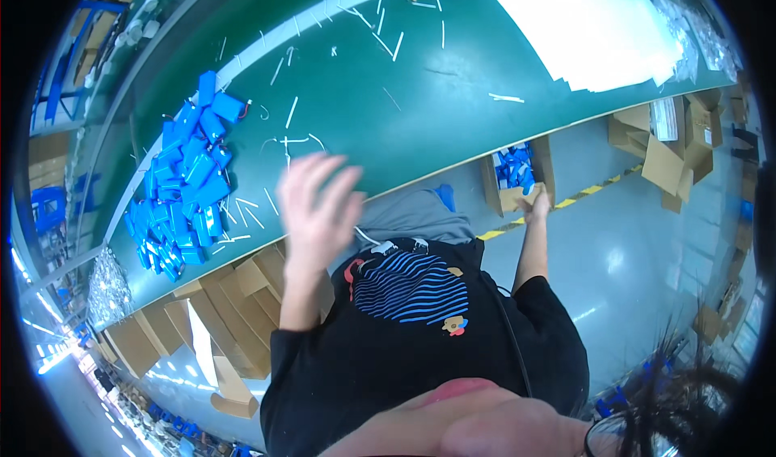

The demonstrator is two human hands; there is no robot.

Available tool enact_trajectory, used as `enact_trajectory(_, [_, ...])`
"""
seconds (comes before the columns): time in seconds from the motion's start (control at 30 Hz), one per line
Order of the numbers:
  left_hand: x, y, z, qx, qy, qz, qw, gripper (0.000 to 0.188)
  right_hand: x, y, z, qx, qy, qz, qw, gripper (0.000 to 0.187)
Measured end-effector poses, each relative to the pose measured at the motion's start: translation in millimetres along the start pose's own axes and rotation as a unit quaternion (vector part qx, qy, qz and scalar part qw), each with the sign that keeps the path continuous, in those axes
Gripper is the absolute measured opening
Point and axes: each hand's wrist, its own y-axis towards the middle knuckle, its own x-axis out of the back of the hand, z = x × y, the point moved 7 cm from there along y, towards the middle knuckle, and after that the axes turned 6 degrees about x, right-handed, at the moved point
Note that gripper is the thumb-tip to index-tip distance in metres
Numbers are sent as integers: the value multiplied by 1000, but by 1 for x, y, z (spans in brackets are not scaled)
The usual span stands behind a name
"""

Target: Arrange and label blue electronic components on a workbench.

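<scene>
My left hand (pixel 317 208) is raised over the front edge of the green table (pixel 453 93), slightly blurred, its fingers apart and nothing visible in them. Down on the right, my right hand (pixel 535 204) is at the near flap of an open cardboard box (pixel 491 184), with its fingers bent. Blue wrapped packs (pixel 512 163) lie inside this box, and a bit of blue shows by my fingertips. Whether I grip the flap or a pack is unclear. A heap of similar blue packs (pixel 190 166) covers the table's left side.
Thin white strips (pixel 291 112) are scattered over the table. White sheets (pixel 598 33) lie at the far right. Several cardboard boxes (pixel 234 303) stand below the left front edge, and open cartons (pixel 675 146) sit on the right. Yellow-black tape (pixel 578 197) marks the floor.
</scene>
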Motion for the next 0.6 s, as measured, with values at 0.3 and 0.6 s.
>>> enact_trajectory(0.3, [78,-91,91,242,32,-179,953,24,-288,-206,265,673,-361,79,641,26])
enact_trajectory(0.6, [76,-78,47,155,-13,-157,975,19,-457,-161,222,655,-728,46,197,40])
